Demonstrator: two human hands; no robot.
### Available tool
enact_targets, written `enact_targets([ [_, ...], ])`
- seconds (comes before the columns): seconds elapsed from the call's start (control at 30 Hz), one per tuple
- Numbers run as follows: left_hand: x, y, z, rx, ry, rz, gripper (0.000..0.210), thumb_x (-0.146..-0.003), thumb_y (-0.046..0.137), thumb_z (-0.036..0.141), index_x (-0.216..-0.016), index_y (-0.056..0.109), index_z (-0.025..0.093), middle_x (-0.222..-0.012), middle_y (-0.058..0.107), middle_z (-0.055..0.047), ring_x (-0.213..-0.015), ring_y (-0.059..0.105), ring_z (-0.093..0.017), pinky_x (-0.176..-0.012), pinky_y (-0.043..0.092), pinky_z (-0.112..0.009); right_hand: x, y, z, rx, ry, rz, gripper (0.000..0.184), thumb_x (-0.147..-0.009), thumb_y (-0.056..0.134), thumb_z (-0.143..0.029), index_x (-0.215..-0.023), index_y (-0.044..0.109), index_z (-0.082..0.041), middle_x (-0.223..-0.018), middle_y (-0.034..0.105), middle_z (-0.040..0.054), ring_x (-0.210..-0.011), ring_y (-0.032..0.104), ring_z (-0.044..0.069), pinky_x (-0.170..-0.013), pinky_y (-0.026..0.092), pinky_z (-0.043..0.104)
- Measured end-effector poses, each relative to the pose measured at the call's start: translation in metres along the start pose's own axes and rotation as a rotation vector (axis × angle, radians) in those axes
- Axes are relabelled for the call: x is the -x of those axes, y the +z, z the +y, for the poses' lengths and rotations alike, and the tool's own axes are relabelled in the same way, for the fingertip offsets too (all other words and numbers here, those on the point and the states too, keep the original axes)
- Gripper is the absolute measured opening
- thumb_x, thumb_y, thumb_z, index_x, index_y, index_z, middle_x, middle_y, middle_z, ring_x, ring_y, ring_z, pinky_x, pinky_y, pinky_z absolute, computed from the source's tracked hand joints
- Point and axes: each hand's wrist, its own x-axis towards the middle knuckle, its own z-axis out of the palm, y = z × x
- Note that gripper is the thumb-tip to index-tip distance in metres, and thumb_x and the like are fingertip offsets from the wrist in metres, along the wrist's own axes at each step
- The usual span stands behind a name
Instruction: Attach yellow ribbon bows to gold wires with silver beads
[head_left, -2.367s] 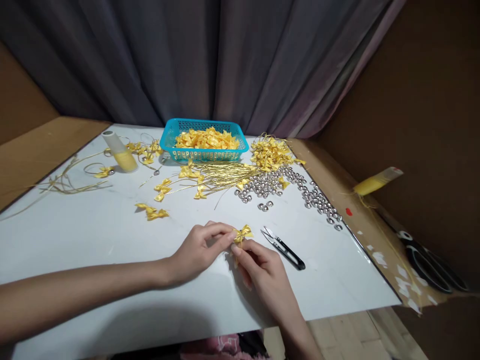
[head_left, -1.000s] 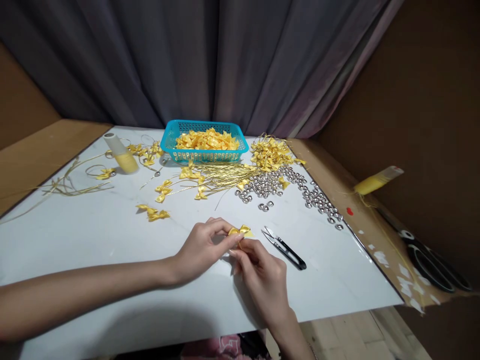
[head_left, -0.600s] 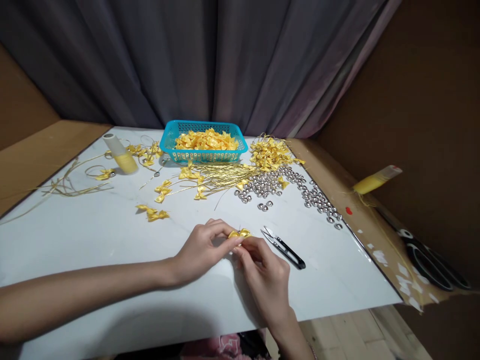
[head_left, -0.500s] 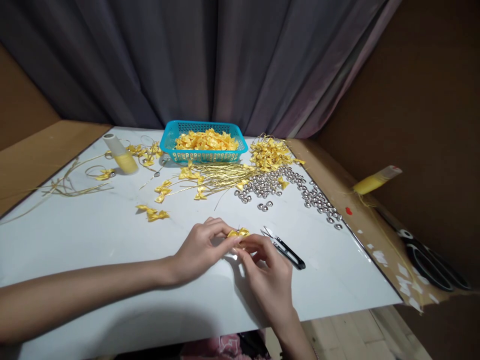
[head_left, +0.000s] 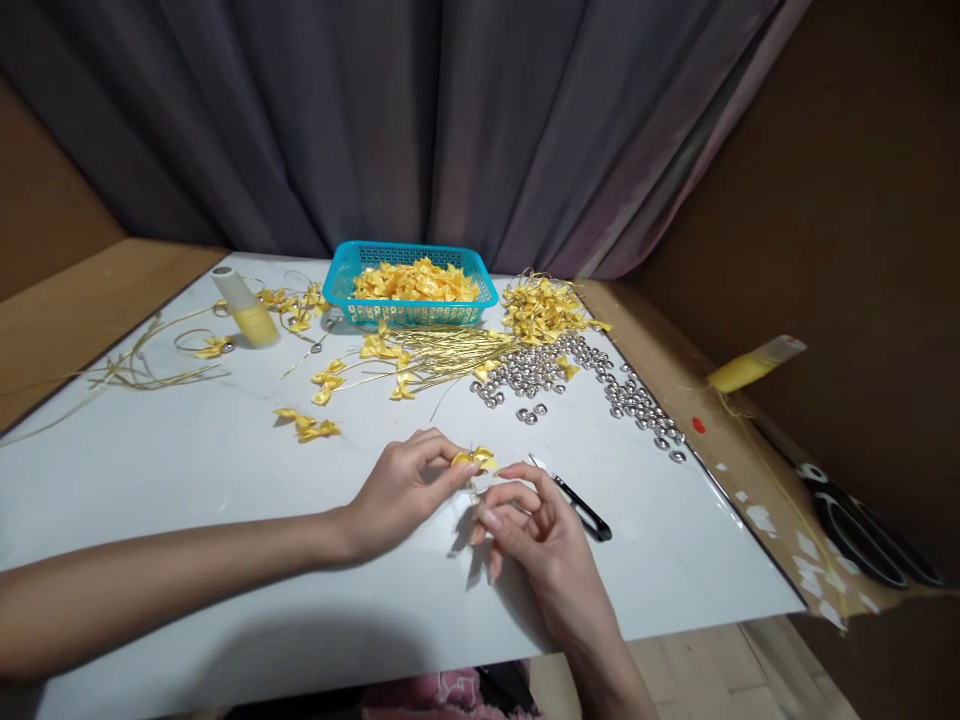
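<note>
My left hand (head_left: 401, 490) pinches a yellow ribbon bow (head_left: 472, 458) between thumb and fingertips, above the white tabletop. A thin strand hangs below the bow. Just right of it is my right hand (head_left: 536, 530), its fingers loosely bent and apart; I see nothing held in them. Behind the right hand lie black thread snips (head_left: 585, 510), partly covered by its fingers. Several loose yellow bows (head_left: 307, 427) rest farther up and left. Silver oval beads (head_left: 529, 370) are scattered beyond the hands, beside a bundle of gold cords (head_left: 450, 350).
A blue basket (head_left: 411, 312) full of yellow bows stands at the back, with a pile of corded bows (head_left: 544, 310) to its right. One yellow thread spool (head_left: 251, 315) stands at left; another spool (head_left: 757, 362) and black scissors (head_left: 855, 525) are at right.
My right hand has let go of the bow and drawn back slightly right and down, its fingers spreading. The left hand keeps its pinch on the bow.
</note>
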Motion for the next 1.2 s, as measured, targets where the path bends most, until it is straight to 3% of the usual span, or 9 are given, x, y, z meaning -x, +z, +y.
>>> enact_targets([
  [0.2, -0.001, -0.001, 0.000, -0.033, 0.000, -0.022, 0.019, -0.085, 0.054, 0.030, -0.077, 0.065, 0.016, -0.076, 0.062, -0.003, -0.073, 0.057, -0.015, -0.068, 0.043, -0.028, 0.008, -0.009, -0.004, 0.093, 0.005, -0.078, 0.026, -0.082, 0.063, -0.034, -0.100, 0.049, -0.022, -0.084, 0.061, 0.0046, -0.086, 0.063, 0.021, -0.065, 0.053, 0.031],
  [0.3, 0.000, 0.000, -0.001, -0.032, 0.025, -0.056, 0.019, -0.085, 0.054, 0.030, -0.076, 0.064, 0.016, -0.075, 0.062, -0.003, -0.074, 0.057, -0.015, -0.069, 0.043, -0.028, 0.010, -0.015, -0.013, 0.363, -0.194, 0.026, 0.014, -0.089, 0.054, -0.031, -0.100, 0.051, -0.023, -0.094, 0.063, 0.0064, -0.094, 0.060, 0.021, -0.080, 0.049, 0.036],
  [0.4, 0.003, 0.002, -0.002, -0.068, 0.070, -0.159, 0.019, -0.085, 0.053, 0.028, -0.076, 0.064, 0.016, -0.074, 0.062, -0.004, -0.073, 0.056, -0.016, -0.068, 0.042, -0.029, 0.004, -0.017, -0.024, 0.841, -0.496, 0.174, 0.025, -0.088, 0.055, -0.024, -0.112, 0.048, -0.024, -0.100, 0.059, 0.0067, -0.098, 0.054, 0.021, -0.088, 0.042, 0.038],
  [0.47, 0.005, 0.004, -0.002, -0.088, 0.129, -0.220, 0.017, -0.086, 0.052, 0.027, -0.079, 0.064, 0.016, -0.074, 0.062, -0.004, -0.073, 0.054, -0.016, -0.068, 0.042, -0.030, -0.005, -0.018, -0.030, 1.102, -0.582, 0.061, 0.038, -0.088, 0.053, -0.022, -0.124, 0.041, -0.021, -0.097, 0.057, 0.0077, -0.094, 0.052, 0.022, -0.085, 0.041, 0.039],
  [0.57, 0.006, 0.004, -0.004, -0.095, 0.206, -0.242, 0.016, -0.086, 0.051, 0.026, -0.077, 0.061, 0.017, -0.074, 0.062, -0.004, -0.072, 0.053, -0.016, -0.070, 0.042, -0.031, -0.020, -0.019, -0.036, 1.271, -0.531, -0.228, 0.050, -0.088, 0.047, -0.017, -0.136, 0.030, -0.015, -0.085, 0.058, 0.0067, -0.079, 0.051, 0.021, -0.077, 0.042, 0.037],
  [0.7, 0.005, 0.003, -0.004, -0.096, 0.211, -0.241, 0.018, -0.084, 0.051, 0.024, -0.069, 0.056, 0.018, -0.071, 0.060, -0.003, -0.068, 0.052, -0.014, -0.067, 0.042, -0.028, -0.034, -0.018, -0.042, 1.237, -0.453, -0.470, 0.060, -0.082, 0.044, -0.008, -0.139, 0.025, -0.013, -0.078, 0.059, 0.0043, -0.081, 0.052, 0.021, -0.080, 0.041, 0.036],
  [0.87, 0.004, 0.003, -0.003, -0.062, 0.206, -0.264, 0.019, -0.084, 0.052, 0.026, -0.067, 0.055, 0.017, -0.070, 0.059, -0.003, -0.069, 0.053, -0.015, -0.065, 0.041, -0.028, -0.045, -0.012, -0.048, 0.994, -0.311, -0.597, 0.058, -0.083, 0.048, -0.013, -0.136, 0.025, -0.014, -0.063, 0.055, -0.0024, -0.073, 0.052, 0.018, -0.072, 0.042, 0.032],
  [1.03, 0.002, 0.001, -0.001, -0.034, 0.165, -0.281, 0.018, -0.085, 0.052, 0.029, -0.075, 0.061, 0.017, -0.072, 0.060, -0.003, -0.072, 0.054, -0.015, -0.066, 0.042, -0.028, -0.052, -0.012, -0.049, 0.787, -0.252, -0.574, 0.054, -0.083, 0.055, -0.020, -0.130, 0.029, -0.013, -0.054, 0.048, -0.0065, -0.066, 0.050, 0.016, -0.062, 0.042, 0.027],
  [1.2, 0.004, 0.000, 0.002, -0.008, 0.049, -0.312, 0.018, -0.084, 0.054, 0.029, -0.076, 0.064, 0.016, -0.074, 0.063, -0.004, -0.072, 0.056, -0.015, -0.066, 0.043, -0.028, -0.055, -0.015, -0.054, 0.761, -0.312, -0.368, 0.048, -0.081, 0.059, -0.023, -0.122, 0.035, -0.020, -0.055, 0.045, -0.0071, -0.066, 0.050, 0.017, -0.063, 0.041, 0.029],
])
